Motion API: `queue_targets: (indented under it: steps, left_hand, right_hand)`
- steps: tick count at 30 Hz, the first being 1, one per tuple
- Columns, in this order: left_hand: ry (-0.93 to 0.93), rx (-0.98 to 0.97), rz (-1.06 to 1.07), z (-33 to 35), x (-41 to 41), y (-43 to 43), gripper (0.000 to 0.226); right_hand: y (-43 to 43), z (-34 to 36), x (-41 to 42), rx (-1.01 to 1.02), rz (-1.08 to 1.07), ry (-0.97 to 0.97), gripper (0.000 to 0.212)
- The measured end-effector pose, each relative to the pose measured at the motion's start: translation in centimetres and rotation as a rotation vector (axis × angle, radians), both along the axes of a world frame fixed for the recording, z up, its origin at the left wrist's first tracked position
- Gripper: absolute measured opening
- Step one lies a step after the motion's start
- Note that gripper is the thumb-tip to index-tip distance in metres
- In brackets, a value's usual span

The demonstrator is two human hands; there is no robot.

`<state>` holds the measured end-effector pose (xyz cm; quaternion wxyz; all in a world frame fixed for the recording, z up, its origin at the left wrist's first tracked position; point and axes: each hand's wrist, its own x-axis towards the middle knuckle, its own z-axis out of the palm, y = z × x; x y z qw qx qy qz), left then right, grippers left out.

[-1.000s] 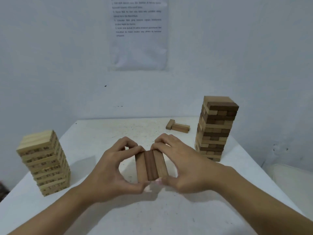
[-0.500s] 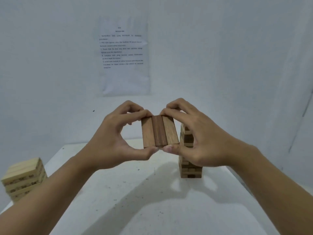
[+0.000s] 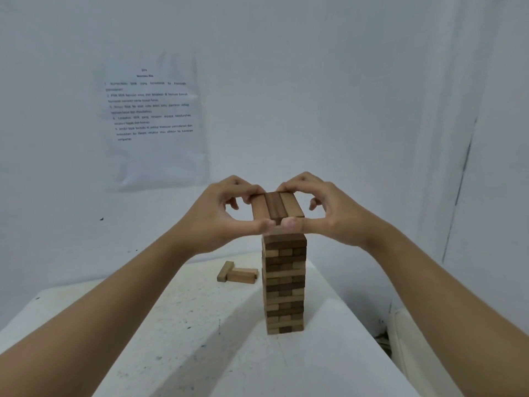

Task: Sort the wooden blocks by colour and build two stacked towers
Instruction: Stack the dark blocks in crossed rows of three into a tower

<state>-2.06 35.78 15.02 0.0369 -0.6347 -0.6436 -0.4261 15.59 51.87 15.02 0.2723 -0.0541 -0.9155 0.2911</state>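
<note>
Arms outstretched; left hand (image 3: 226,213), right hand (image 3: 329,210) pinching, thumb tips seemingly touching

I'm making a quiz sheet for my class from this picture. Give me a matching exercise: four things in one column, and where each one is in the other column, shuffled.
Things
1. row of three blocks
2. tall tower
3. two loose blocks
4. printed sheet

Places
A. stands on the table, below the held blocks
B. hangs on the wall
C. pinched between left hand and right hand
D. lie on the table, left of the tower

Pairs: 1-C, 2-A, 3-D, 4-B
</note>
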Motion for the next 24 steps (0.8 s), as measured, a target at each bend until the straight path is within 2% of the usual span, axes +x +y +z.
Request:
queue_targets:
  steps: [10, 19, 24]
  left_hand:
    - [0.037, -0.187, 0.05, -1.7, -1.1, 3.6, 0.049]
    - [0.052, -0.257, 0.073, -2.1, -1.4, 3.8, 0.045]
    - [0.028, -0.288, 0.074, -2.4, -0.9, 3.7, 0.068]
  right_hand:
    - [3.4, -2.0, -0.4, -0.14, -0.02, -0.109, 0.064]
    - [4.0, -3.0, -0.9, -0.182, -0.01, -0.123, 0.06]
    - [3.9, -3.7, -0.8, -0.208, -0.016, -0.129, 0.056]
